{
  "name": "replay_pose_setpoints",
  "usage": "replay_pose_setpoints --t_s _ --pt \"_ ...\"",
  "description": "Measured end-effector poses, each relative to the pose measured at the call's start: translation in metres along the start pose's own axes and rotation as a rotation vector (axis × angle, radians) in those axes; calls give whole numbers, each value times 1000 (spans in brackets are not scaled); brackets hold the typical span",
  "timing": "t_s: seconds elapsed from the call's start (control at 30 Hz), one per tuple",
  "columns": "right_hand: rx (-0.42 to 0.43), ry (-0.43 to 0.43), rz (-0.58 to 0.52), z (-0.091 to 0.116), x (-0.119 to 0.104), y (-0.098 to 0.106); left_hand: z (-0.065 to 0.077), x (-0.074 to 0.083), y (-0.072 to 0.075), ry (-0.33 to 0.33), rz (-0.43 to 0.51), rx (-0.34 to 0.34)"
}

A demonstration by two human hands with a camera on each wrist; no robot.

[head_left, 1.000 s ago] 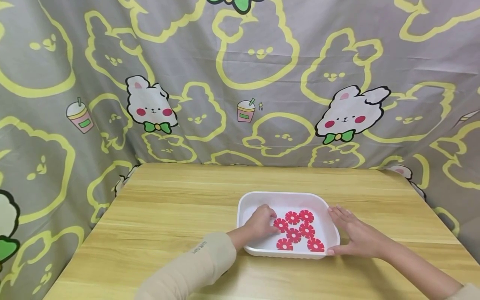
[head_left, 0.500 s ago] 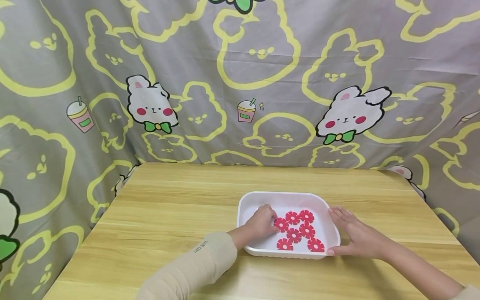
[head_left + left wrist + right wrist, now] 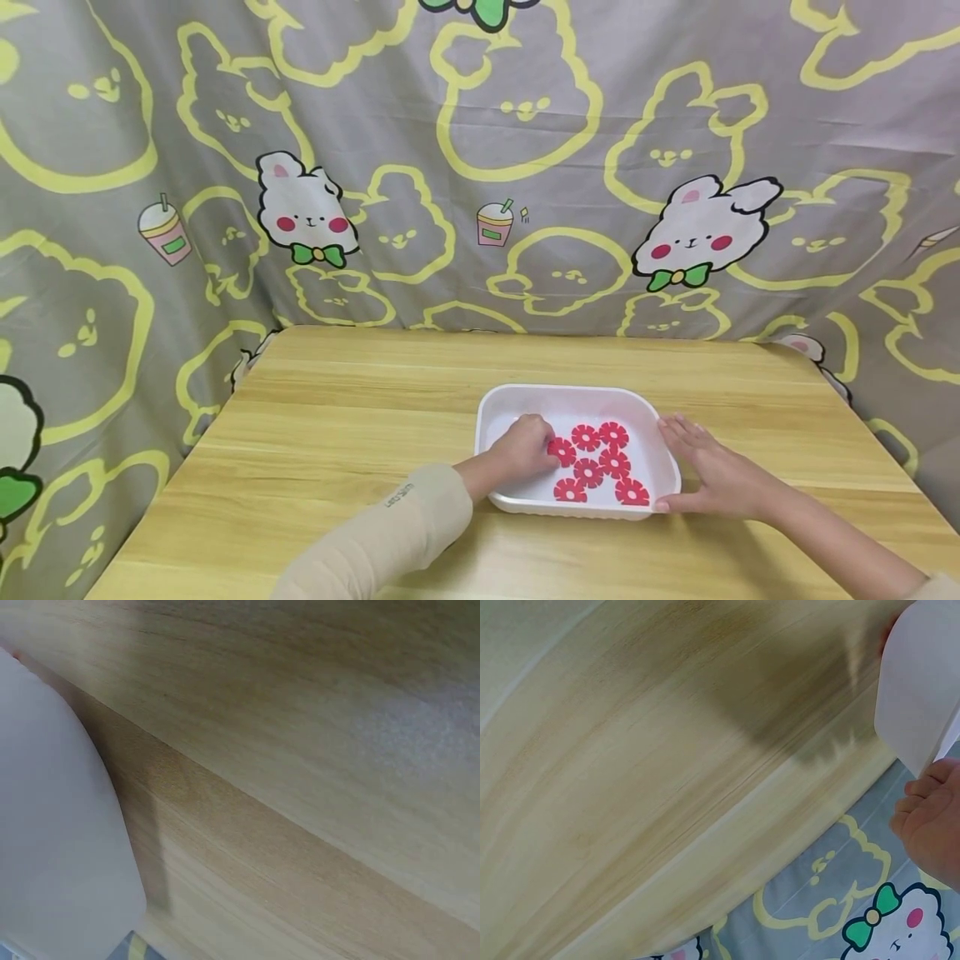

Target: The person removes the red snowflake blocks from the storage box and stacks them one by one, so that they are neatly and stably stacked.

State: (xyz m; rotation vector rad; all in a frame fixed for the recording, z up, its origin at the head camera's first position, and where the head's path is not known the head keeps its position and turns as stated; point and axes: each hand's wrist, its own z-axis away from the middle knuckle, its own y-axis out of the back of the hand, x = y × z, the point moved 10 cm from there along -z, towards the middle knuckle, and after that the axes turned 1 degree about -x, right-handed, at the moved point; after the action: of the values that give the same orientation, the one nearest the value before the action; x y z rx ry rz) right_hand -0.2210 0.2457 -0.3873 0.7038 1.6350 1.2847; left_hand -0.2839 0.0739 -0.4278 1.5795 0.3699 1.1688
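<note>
A white tray (image 3: pixel 562 390) stands on the wooden table, its outer wall also showing in the left wrist view and the right wrist view. Several red snowflake discs (image 3: pixel 588 473) with notched rims lie on the tray floor, grouped toward its right half. My left hand (image 3: pixel 523 448) reaches over the near left rim, its curled fingertips at the left edge of the leftmost red snowflake disc (image 3: pixel 563 452). That hand partly hides this disc. At the tray's right end my right hand (image 3: pixel 712 475) holds the wall, fingers on the rim and thumb at the near corner.
The wooden table (image 3: pixel 337 442) extends to both sides of the tray. Behind and beside it hangs a grey curtain (image 3: pixel 405 250) printed with yellow outlines and white rabbits. A beige sleeve (image 3: pixel 390 533) covers the left forearm, low over the table.
The left hand's fingers have curled in slightly beside the leftmost disc. The right hand, the tray and the discs keep their places; the whole view shifts a little.
</note>
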Motion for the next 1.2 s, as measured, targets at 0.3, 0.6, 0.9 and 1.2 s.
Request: replay_pose_setpoints --t_s 0.3,0.6,0.9,1.2 --pt "-5 -4 -2 1 0 -1 4 4 4 -51 -47 10" --pt "17 6 -9 3 0 -2 14 7 23 -184 -29 45" --pt "11 19 1 2 0 -1 23 6 43 -280 41 69" --pt "-17 7 -9 0 0 -1 41 -5 63 -276 123 143"
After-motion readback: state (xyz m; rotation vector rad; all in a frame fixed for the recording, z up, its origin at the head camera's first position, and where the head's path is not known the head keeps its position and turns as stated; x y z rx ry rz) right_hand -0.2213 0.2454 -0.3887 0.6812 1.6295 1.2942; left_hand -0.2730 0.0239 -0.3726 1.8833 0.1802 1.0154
